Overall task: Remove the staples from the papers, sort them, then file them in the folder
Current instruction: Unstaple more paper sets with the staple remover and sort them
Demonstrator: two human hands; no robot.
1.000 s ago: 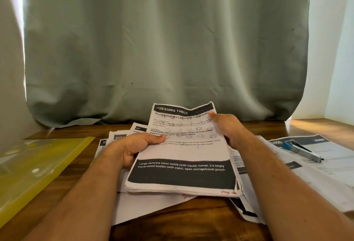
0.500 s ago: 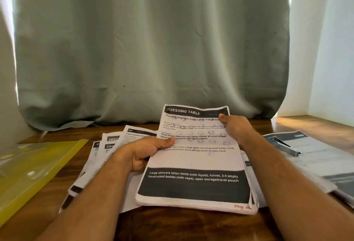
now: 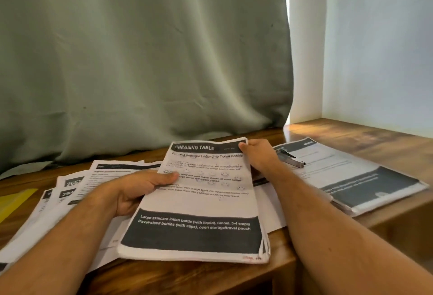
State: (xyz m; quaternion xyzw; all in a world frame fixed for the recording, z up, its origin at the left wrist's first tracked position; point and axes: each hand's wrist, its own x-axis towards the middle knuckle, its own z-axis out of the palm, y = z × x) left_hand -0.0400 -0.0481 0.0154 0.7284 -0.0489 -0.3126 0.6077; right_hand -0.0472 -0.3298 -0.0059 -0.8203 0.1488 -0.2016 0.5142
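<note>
Paper stack held by both hands over the table
The stack of papers (image 3: 199,201) is gripped by the left hand (image 3: 138,189) at its left edge and pinched by the right hand (image 3: 259,156) at its top corner; the yellow folder (image 3: 14,203) lies far left of it

One head-worn camera looked forward and down, close over the worktop (image 3: 234,278), facing a curtain (image 3: 140,60) just behind it.

Wooden table (image 3: 365,135): fanned papers (image 3: 77,184) left, yellow folder (image 3: 14,201), paper stack (image 3: 365,184) right.
</note>
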